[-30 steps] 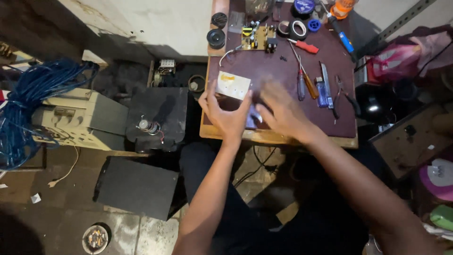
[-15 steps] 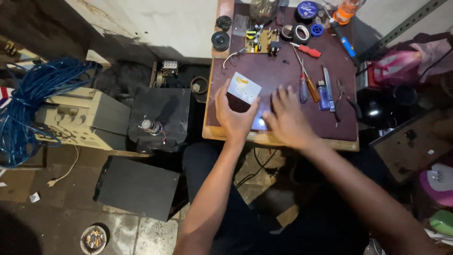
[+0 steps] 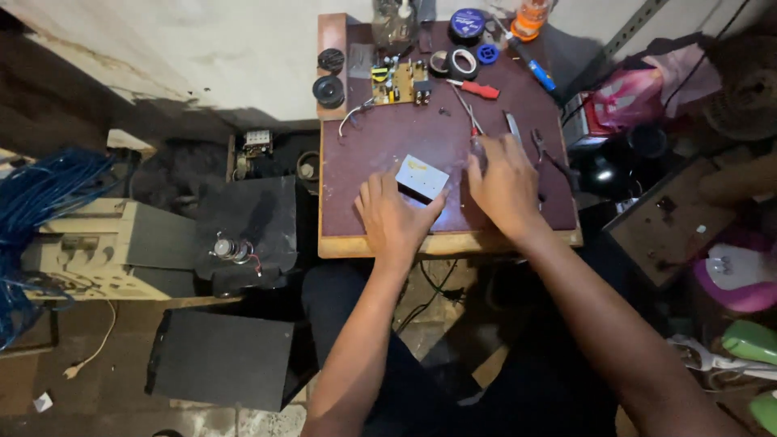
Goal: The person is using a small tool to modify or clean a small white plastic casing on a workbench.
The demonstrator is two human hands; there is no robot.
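Observation:
A small white box point(image 3: 421, 177) lies on the dark maroon tabletop point(image 3: 380, 137). My left hand point(image 3: 395, 220) grips its near edge with fingers and thumb. My right hand point(image 3: 506, 190) lies palm down just right of the box. Its fingertips rest on the handle of a clear-handled screwdriver point(image 3: 473, 133), next to dark pliers point(image 3: 552, 159). Whether it grips any tool is hidden under the palm.
At the table's far end are a green circuit board point(image 3: 396, 82), tape rolls point(image 3: 463, 61), a red-handled screwdriver point(image 3: 479, 90), a blue one point(image 3: 536, 71) and two black round speakers point(image 3: 328, 91). A beige device point(image 3: 97, 251), blue cable point(image 3: 40, 190) and black boxes point(image 3: 222, 360) sit on the floor at left.
The view has shifted so the table sits higher. My right hand has moved away from the white box to the tools on the right. My left hand stays on the box.

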